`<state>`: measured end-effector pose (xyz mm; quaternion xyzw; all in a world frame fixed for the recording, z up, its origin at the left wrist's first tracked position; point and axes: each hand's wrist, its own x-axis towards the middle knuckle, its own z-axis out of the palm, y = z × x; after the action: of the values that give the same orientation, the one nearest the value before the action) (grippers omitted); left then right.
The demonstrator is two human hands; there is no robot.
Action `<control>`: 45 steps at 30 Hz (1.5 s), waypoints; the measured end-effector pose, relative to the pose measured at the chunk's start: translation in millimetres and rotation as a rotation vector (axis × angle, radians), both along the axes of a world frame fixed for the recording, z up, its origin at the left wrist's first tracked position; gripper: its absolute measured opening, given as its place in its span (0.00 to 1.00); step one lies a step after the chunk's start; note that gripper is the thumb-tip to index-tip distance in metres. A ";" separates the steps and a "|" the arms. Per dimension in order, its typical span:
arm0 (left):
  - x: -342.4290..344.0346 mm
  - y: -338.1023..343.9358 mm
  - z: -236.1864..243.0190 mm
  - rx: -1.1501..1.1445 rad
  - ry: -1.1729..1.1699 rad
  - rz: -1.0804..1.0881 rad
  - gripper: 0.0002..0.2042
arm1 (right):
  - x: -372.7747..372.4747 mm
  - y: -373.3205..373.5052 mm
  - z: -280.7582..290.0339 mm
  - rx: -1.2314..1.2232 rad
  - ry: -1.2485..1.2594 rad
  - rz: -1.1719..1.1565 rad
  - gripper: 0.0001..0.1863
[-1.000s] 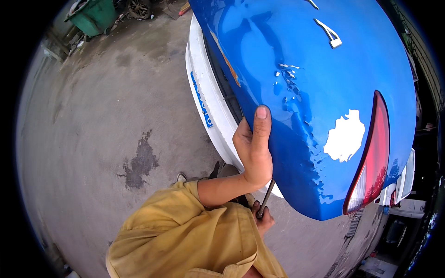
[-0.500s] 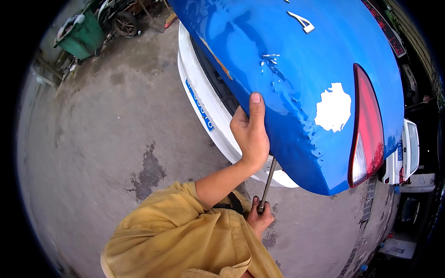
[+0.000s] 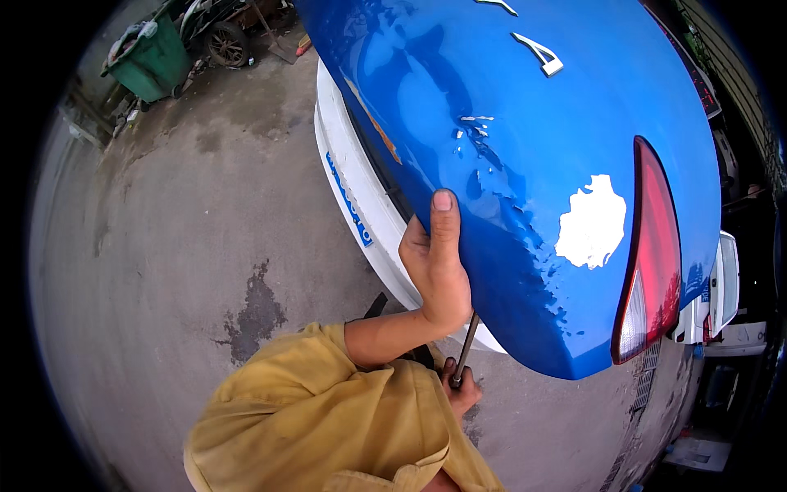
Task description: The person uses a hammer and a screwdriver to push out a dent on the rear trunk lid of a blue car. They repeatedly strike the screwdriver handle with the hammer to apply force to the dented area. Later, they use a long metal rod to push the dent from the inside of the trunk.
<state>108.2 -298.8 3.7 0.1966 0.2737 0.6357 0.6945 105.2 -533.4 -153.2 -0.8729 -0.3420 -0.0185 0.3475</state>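
Observation:
A blue car trunk lid (image 3: 508,107) with scraped, flaking paint and a bare white patch (image 3: 592,221) fills the upper right. My left hand (image 3: 443,271) grips its lower edge, thumb flat on the painted face and the other fingers hidden behind. Below it, close to my body, my right hand (image 3: 463,392) is closed around a thin metal rod (image 3: 466,348). The rod slants up and passes out of sight behind my left wrist and the lid. My right forearm is hidden by my yellow clothing (image 3: 328,418).
A red and clear tail light (image 3: 652,254) sits on the lid's right. Beneath is a white bumper (image 3: 361,197) with a blue plate (image 3: 348,205). A green bin (image 3: 150,61), a wheel (image 3: 227,43) and a shovel (image 3: 279,45) stand far left; a white car (image 3: 723,283) is right.
The trunk lid and my left hand now appear lower in the picture. My right hand, still around the rod, shows slightly farther left and lower, with less of the rod visible.

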 end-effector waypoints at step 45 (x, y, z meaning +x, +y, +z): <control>-2.3 3.5 1.3 0.072 0.087 0.021 0.25 | -40.4 -0.3 -2.8 0.060 0.100 -0.166 0.14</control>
<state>105.9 -295.3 5.1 0.2459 0.2827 0.6433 0.6677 64.8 -533.7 -156.1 -0.8872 -0.2502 -0.0140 0.3874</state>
